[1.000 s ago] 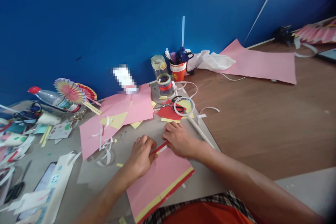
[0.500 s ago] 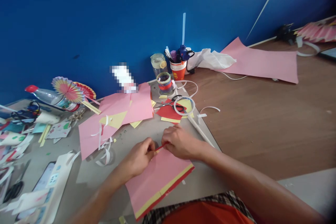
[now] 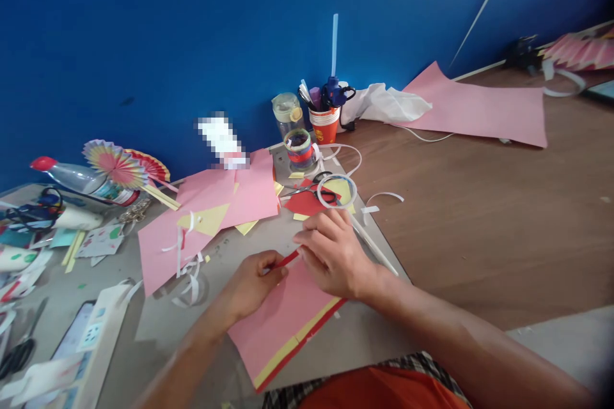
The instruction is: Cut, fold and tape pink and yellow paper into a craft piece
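A pink paper sheet (image 3: 283, 319) lies in front of me, with a yellow and red band along its near edge. Its far edge shows a narrow red fold between my hands. My left hand (image 3: 256, 281) is closed on that edge, thumb and forefinger pinching the red fold. At the right part of the same edge, my right hand (image 3: 336, 255) has thumb and forefinger together at the fold, its other fingers bent and raised. Part of the sheet is hidden beneath the right hand. Just beyond sit scissors (image 3: 307, 188), a white tape roll (image 3: 337, 191) and red paper (image 3: 307, 199).
Other pink sheets (image 3: 259, 192) lie at the back. A paper cup (image 3: 325, 126) with tools and a clear jar (image 3: 288, 112) stand by the blue wall. On the left are a power strip (image 3: 98, 339), a bottle (image 3: 77, 176) and a folded paper fan (image 3: 118, 165).
My right hand has lifted and opened its outer fingers slightly at the far edge. More of the red fold shows between the hands. The left hand still pinches the edge.
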### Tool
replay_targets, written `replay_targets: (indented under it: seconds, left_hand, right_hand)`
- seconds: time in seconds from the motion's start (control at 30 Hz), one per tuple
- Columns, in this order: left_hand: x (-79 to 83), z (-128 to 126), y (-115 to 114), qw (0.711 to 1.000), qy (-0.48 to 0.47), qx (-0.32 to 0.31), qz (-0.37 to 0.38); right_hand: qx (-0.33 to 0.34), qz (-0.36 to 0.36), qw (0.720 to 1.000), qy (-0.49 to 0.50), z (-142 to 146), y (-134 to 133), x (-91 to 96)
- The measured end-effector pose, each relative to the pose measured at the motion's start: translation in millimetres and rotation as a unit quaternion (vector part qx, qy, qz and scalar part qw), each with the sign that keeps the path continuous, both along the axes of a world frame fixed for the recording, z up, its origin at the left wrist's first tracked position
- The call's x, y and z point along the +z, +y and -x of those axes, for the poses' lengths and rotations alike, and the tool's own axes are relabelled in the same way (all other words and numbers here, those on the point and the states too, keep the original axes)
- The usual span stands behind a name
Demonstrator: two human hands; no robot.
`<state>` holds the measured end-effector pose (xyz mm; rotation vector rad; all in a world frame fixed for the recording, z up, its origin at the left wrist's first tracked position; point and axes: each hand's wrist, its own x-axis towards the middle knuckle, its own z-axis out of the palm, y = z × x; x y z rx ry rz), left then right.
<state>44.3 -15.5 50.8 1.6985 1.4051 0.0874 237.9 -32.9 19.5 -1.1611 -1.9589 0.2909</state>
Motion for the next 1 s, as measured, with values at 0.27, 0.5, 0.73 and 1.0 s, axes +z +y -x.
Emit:
replay_targets:
  seconds: [0.27,0.5,0.73,1.0]
  left_hand:
    - [10.4,-6,-2,0.999,-0.017,0.035,-0.033]
    - [20.3,-19,-5,0.995,0.023,0.035,-0.092]
    - [19.6,-22,-6,0.985,0.059,0.012,-0.160]
    - [22.6,-26,-9,0.982,0.060,0.001,-0.177]
  right_hand:
    - [0.000,-0.006,1.000,-0.025,19,-7,-6.9]
    - [-0.030,0.043,0.997,0.049,24,-11,-9.5]
    - [-0.038,0.047,0.998,0.014,25,-13,-9.4]
    - [-0.052,0.014,0.998,-0.028,25,-14,-5.6]
